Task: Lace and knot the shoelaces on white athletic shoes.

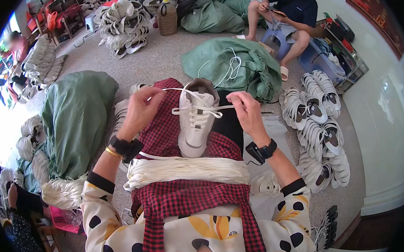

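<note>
A white sneaker [196, 125] rests toe-toward-me on the red checked cloth [164, 132] over my lap. A white shoelace [198, 111] runs through its eyelets. My left hand [142, 107] pinches one lace end pulled out to the left of the shoe's collar. My right hand [244, 109] pinches the other lace end to the right. A thick bundle of white laces [187, 169] lies across my lap below the shoe.
Green sacks lie to the left [76, 117] and ahead [234, 65]. Rows of white shoes [321, 129] sit on the floor at right, more piled at far left [122, 24]. Another person [284, 14] sits on a stool ahead.
</note>
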`<state>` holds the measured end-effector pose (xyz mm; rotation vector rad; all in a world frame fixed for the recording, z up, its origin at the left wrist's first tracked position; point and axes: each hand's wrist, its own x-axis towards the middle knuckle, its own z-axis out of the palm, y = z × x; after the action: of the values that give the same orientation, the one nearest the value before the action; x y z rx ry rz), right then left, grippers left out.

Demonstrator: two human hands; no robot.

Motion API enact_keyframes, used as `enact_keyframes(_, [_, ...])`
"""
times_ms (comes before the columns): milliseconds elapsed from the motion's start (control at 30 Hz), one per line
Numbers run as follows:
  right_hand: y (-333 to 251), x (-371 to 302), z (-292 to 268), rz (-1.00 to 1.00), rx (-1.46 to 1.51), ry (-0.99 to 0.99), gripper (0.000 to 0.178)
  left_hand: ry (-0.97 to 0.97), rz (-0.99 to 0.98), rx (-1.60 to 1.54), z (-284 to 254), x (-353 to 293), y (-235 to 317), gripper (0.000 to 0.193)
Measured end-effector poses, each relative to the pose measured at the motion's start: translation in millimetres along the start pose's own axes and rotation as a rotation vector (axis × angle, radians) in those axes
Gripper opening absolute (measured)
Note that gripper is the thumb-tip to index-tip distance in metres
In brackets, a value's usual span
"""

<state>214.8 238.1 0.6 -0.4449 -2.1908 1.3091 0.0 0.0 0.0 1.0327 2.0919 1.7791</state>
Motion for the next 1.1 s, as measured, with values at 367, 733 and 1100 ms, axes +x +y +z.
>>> enact_keyframes(367, [-10.9, 14.5, 19.5, -0.316, -0.466, -0.187, 0.036, -0.435, 0.615, 0.375, 23.1, 5.9, -2.1, 0.022])
enact_keyframes(733, [3.0, 35.9, -12.0, -0.222, -0.258, -0.238, 0.036, -0.373, 0.296, 0.273, 20.4, 18.4, 10.2, 0.028])
enact_keyframes(1100, [39.7, 14.4, 5.5, -0.089, 0.196, -0.214, 0.022, -0.186, 0.447, 0.487, 29.1, 36.1, -33.9, 0.031])
